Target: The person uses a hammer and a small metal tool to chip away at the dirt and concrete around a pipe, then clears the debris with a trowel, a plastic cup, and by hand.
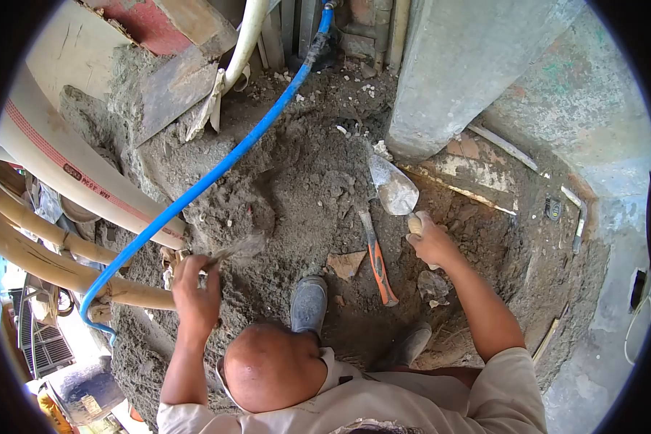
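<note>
My right hand [432, 242] is closed round the pale handle of a pointed trowel [393, 184]. Its broad blade, smeared with grey mortar, points away from me over the dirt. At the left, my left hand [197, 286] grips a slim tool with a dark handle and a grey, blurred end [246, 247], whose kind I cannot make out. Between the hands, a hammer-like tool with an orange and grey handle [380, 269] lies on the ground, its head partly hidden by dirt. A brown broken shard [346, 265] lies beside it.
A blue hose [217, 173] crosses the sand heap [224, 199]. Thick pale pipes [87, 173] and bamboo-like poles [72, 267] stand at the left. A concrete column [456, 79] rises at the back right, beside a wall [586, 94]. My boot [309, 304] and bare knee [271, 369] are below.
</note>
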Tool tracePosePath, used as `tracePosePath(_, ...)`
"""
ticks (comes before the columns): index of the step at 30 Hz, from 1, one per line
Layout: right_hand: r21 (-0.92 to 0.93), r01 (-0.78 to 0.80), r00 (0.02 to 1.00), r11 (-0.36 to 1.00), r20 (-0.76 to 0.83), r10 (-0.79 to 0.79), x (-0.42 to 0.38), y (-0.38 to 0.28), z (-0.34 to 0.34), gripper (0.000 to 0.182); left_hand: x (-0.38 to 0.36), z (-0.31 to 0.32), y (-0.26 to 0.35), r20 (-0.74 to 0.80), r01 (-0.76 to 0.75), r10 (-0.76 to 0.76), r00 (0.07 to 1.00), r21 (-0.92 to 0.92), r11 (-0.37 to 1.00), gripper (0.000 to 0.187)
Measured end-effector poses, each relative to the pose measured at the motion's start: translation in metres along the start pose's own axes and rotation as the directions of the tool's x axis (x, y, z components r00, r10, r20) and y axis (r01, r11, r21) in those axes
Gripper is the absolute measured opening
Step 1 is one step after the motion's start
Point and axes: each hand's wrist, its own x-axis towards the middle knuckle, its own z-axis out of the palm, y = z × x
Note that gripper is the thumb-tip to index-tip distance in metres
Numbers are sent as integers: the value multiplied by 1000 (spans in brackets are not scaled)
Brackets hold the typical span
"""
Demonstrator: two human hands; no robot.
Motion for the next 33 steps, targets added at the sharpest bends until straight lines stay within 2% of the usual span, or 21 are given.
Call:
tracePosePath(1, 4, 5, 1000, 1000, 1, -5, 4, -2, 0, 63, -16, -25, -15, 41, 159, -162, 986, 75, 984, 10)
tracePosePath(4, 8, 52, 998, 999, -31, -52, 12, -12, 0, 64, -62, -83, -45, -15, 244, -245, 969, -23, 969, 8)
tracePosePath(7, 29, 45, 999, 999, -2, -45, 14, -40, -20, 65, -108, -135, -84, 12, 466, -476, 880, 180, 866, 8)
tracePosePath(9, 426, -162, 963, 890, 265, 48, 12, -59, -36, 66, -137, -169, -125, -66, 505, -508, 859, 275, 818, 7)
tracePosePath(11, 348, -149, 956, 925, 288, 46, 14, -73, -48, 67, -157, -199, -175, -206, 527, -485, 850, 325, 785, 7)
tracePosePath(13, 94, 130, 991, 987, 33, -133, 35, -64, -37, 67, -167, -226, -250, -266, 650, -594, 759, 282, 705, 8)
tracePosePath(14, -175, 302, 924, 937, -189, -333, 43, -53, -28, 63, -165, -231, -282, -293, 693, -629, 720, 257, 673, 12)
tracePosePath(15, -182, 297, 925, 937, -189, -330, 36, -67, -42, 63, -163, -231, -308, -316, 734, -664, 678, 236, 637, 18)
tracePosePath(16, 155, 169, 985, 973, -70, -160, 20, -92, -67, 62, -161, -218, -323, -439, 674, -514, 737, 422, 607, 28)
tracePosePath(17, 458, -24, 995, 889, 99, -24, 8, -112, -86, 61, -154, -208, -336, -514, 605, -328, 792, 593, 532, 39)
tracePosePath(18, 364, -52, 996, 930, 82, 24, 4, -120, -94, 61, -146, -197, -320, -526, 682, -434, 731, 542, 492, 50)
tracePosePath(19, 365, -67, 996, 929, 84, 38, 9, -122, -93, 61, -128, -172, -271, -603, 754, -478, 638, 364, 546, 46)
tracePosePath(20, 35, 47, 999, 998, -27, -46, 16, -123, -91, 60, -143, -153, -270, -615, 706, -399, 680, 402, 583, 44)
tracePosePath(21, -310, 126, 982, 942, -96, -163, 22, -125, -91, 59, -142, -123, -224, -573, 643, -360, 736, 426, 636, 41)
tracePosePath(22, -265, 127, 981, 956, -109, -160, 29, -142, -90, 54, -153, -94, -192, -468, 486, -258, 845, 470, 737, 36)
tracePosePath(23, -259, 67, 984, 963, -142, -107, 52, -152, -79, 53, -154, -59, -158, -366, 295, -171, 915, 314, 902, 29)
tracePosePath(25, -182, -3, 987, 983, -161, -27, 98, -160, -45, 56, -131, -21, -100, -145, -106, 133, 980, 179, 978, 23)
tracePosePath(27, -103, -31, 991, 994, -136, 17, 111, -162, -17, 59, -106, 7, -84, -147, -60, 44, 988, -107, 992, 22)
tracePosePath(29, -76, 5, 992, 997, -126, -14, 107, -160, -3, 62, -72, 35, -70, -82, 87, -137, 987, -444, 892, 20)
tracePosePath(31, -139, 4, 995, 990, -93, -17, 96, -141, 14, 61, -30, 58, -52, -77, -40, 1, 997, -507, 861, 29)
tracePosePath(33, -207, 0, 998, 978, -59, -12, 73, -139, 12, 60, -3, 74, -38, 68, 36, 3, 998, -573, 818, 29)
